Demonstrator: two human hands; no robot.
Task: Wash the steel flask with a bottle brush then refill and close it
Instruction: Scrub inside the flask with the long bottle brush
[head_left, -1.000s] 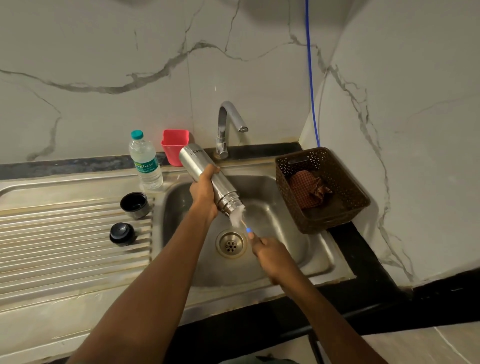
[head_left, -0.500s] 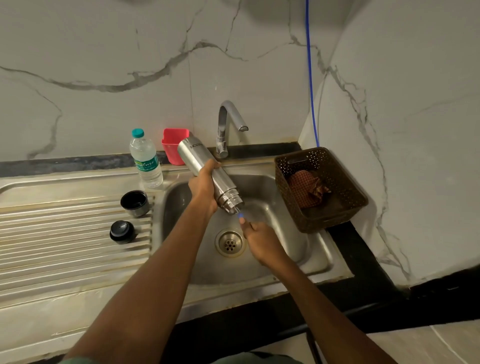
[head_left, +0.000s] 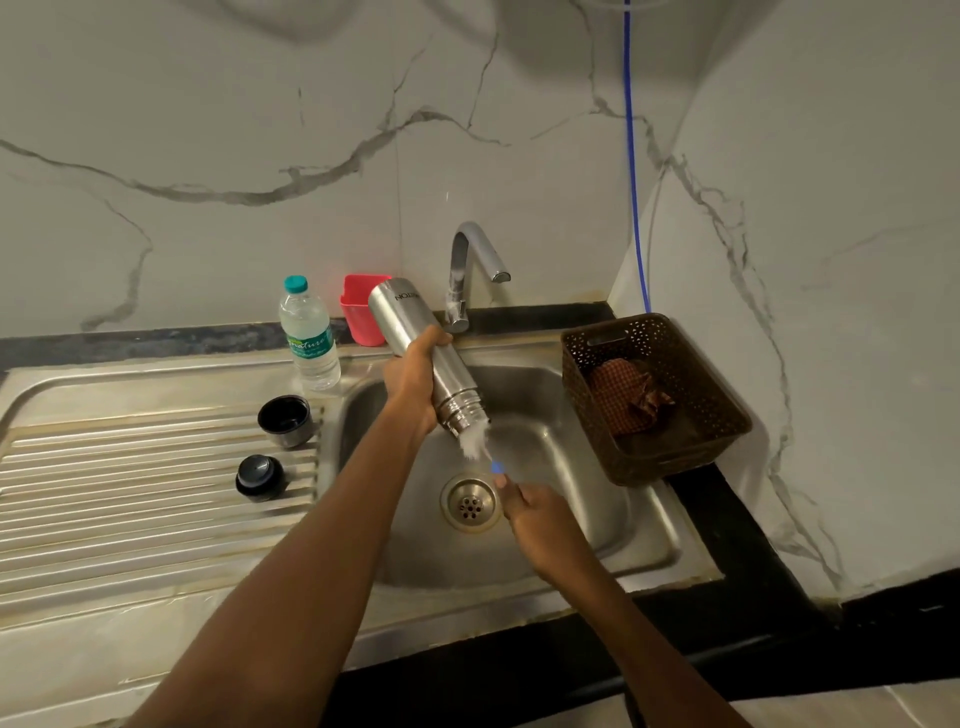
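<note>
While the left grip wraps round the middle of the tall cylindrical steel flask, that flask hangs tilted over the back of the stainless steel sink basin, base up toward the wall, mouth down toward the basin's centre! The right grip, low over the basin's front, pinches the blue handle of the white-bristled bottle brush, and the bristles show partly out of the flask's threaded mouth. That's scrubbing, by my reading, with rinse, refill and closing all to come. Left of the basin, on the ribbed steel drainboard, sit the black cup-shaped lid and the black round stopper. At the basin's back left corner stands the clear plastic water bottle with the teal cap. Now the dangers. If that smooth steel wall is wet, it could slide through the one-handed hold and the flask would clang into the basin. A stroke drawn too far would pop the bristles free and flick water outward. And a brush pushed off-axis may jam on the neck threads.
</note>
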